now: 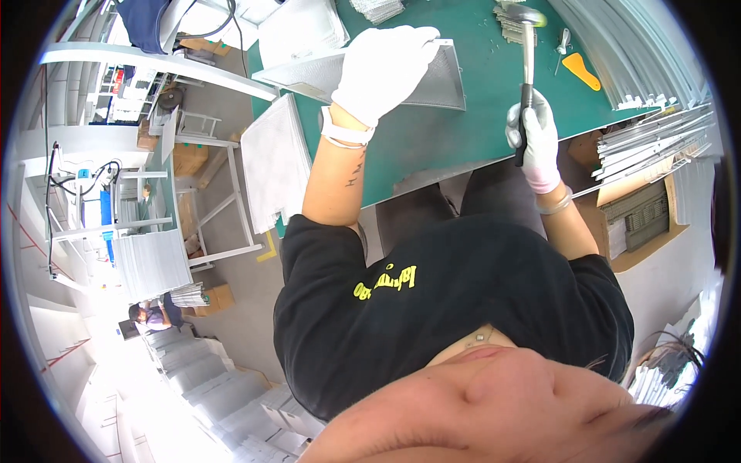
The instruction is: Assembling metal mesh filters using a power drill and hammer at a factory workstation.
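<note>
My left hand point(386, 73), in a white glove, is closed on the upper edge of a framed grey mesh panel point(441, 81). The panel is tilted up on the green tabletop point(417, 147), and the hand covers its middle. In my gloved right hand point(535, 139) is a hammer point(528, 65), fingers wrapped round its dark grip. Its metal shaft points away from me, and its rounded head is above a small stack of metal strips point(509, 29), apart from the panel.
A yellow scraper-like tool point(580, 71) and a screwdriver point(564, 42) lie right of the hammer. Long metal profiles point(633, 50) line the right side. White sheets point(274, 162) stand at the table's left edge. A cardboard box point(656, 228) sits below right. Another person point(158, 315) is far left.
</note>
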`<control>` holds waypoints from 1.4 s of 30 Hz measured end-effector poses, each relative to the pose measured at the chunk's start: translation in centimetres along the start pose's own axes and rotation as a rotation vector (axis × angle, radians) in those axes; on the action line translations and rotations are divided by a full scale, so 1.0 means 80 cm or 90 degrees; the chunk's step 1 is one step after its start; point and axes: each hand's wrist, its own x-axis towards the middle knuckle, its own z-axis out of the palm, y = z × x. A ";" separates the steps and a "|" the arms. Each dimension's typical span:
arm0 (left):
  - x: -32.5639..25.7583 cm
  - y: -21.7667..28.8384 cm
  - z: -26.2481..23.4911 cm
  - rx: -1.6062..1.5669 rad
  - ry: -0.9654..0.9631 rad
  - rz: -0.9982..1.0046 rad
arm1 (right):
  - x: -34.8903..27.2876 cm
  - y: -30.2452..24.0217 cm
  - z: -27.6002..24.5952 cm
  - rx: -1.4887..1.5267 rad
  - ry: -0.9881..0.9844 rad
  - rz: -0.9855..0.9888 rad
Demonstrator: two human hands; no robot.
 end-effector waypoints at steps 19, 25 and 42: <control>-0.009 -0.009 0.007 0.041 0.073 0.007 | -0.048 0.043 0.096 -0.013 -0.002 -0.001; -0.007 -0.003 0.020 0.067 0.085 -0.008 | -0.045 0.037 0.083 -0.037 -0.006 -0.030; 0.003 0.038 0.050 -0.044 0.308 -0.260 | 0.039 -0.277 0.016 -0.772 -0.223 -0.421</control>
